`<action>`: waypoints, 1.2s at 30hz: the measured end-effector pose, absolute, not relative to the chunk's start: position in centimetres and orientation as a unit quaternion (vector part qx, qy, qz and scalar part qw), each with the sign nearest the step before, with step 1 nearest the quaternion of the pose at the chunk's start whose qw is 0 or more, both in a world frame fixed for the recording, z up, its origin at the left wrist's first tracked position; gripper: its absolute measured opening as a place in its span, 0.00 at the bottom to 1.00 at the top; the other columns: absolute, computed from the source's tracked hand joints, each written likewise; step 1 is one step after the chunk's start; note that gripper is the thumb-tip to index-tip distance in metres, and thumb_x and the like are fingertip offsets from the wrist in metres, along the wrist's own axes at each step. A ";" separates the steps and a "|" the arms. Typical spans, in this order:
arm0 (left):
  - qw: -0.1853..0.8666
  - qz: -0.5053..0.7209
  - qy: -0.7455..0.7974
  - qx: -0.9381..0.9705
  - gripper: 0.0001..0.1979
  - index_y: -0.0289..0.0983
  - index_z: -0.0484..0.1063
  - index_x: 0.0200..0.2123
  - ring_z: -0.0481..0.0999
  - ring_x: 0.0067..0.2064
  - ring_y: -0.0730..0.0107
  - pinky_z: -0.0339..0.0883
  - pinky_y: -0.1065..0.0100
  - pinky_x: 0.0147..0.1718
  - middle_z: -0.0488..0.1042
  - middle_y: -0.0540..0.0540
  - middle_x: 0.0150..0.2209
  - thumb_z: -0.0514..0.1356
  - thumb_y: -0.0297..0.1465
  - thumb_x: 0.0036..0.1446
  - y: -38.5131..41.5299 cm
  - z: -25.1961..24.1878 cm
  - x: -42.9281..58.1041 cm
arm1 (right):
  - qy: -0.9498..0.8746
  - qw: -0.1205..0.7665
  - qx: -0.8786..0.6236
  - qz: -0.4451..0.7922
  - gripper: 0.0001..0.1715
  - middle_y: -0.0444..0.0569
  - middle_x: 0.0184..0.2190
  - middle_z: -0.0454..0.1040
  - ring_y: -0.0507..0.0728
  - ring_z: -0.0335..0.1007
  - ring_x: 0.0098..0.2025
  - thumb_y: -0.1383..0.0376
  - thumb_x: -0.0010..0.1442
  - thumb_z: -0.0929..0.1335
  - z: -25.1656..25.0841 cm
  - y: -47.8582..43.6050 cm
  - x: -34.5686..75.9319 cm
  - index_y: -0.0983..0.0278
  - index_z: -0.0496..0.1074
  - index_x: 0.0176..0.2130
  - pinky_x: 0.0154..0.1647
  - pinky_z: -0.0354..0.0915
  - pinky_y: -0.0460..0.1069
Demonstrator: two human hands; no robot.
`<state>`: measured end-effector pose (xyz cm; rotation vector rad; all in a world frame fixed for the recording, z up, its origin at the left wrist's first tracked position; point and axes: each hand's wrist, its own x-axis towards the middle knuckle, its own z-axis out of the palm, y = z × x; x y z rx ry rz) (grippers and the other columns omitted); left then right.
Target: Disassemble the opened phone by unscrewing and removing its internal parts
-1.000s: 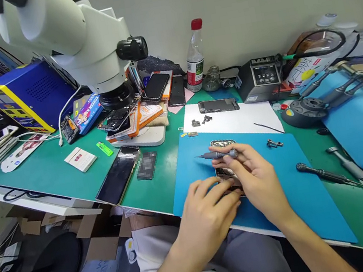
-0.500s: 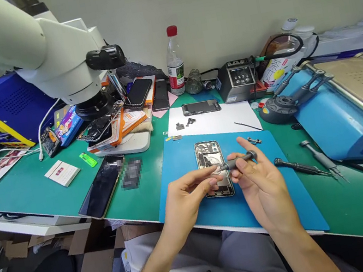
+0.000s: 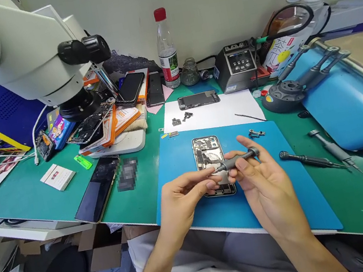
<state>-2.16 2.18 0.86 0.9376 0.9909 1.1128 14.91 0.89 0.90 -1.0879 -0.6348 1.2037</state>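
My right hand (image 3: 267,182) holds a grey precision screwdriver (image 3: 237,160) by its handle, between thumb and fingers, with the index finger raised behind its cap end. The screwdriver lies nearly level, its thin tip pointing left. At that tip, the thumb and fingers of my left hand (image 3: 185,198) close around the bit; whether a small part is there too, I cannot make out. Beneath both hands an opened phone (image 3: 208,152) lies on the blue mat (image 3: 176,165), its inner parts exposed. My fingers and the screwdriver hide its middle.
Behind the mat, white paper (image 3: 223,112) bears a phone screen (image 3: 198,99) and small parts. Two more drivers (image 3: 312,160) lie at right, near a blue machine (image 3: 349,111). A microscope (image 3: 30,55) overhangs the left side. A dark phone (image 3: 98,190) lies at the left front.
The head view has shifted slightly, so the bench appears moved. Both hands keep their hold on the screwdriver, with little visible change.
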 end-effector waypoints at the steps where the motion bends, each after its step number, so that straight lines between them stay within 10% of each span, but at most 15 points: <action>1: 0.637 0.488 0.432 0.412 0.12 0.39 0.91 0.44 0.91 0.39 0.59 0.87 0.65 0.42 0.90 0.43 0.39 0.78 0.38 0.59 2.1 0.9 -2.2 | -0.282 0.643 -0.478 0.528 0.36 0.45 0.45 0.83 0.50 0.77 0.33 0.55 0.60 0.82 0.8 0.9 14.9 0.52 0.75 0.64 0.39 0.80 0.46; 36: 0.648 0.505 0.367 0.435 0.07 0.44 0.90 0.49 0.92 0.41 0.61 0.88 0.68 0.41 0.90 0.47 0.42 0.71 0.32 0.70 1.5 0.4 -2.6 | -0.289 0.611 -0.478 0.561 0.33 0.45 0.44 0.85 0.52 0.81 0.33 0.53 0.62 0.81 0.5 1.0 15.0 0.54 0.75 0.62 0.40 0.83 0.47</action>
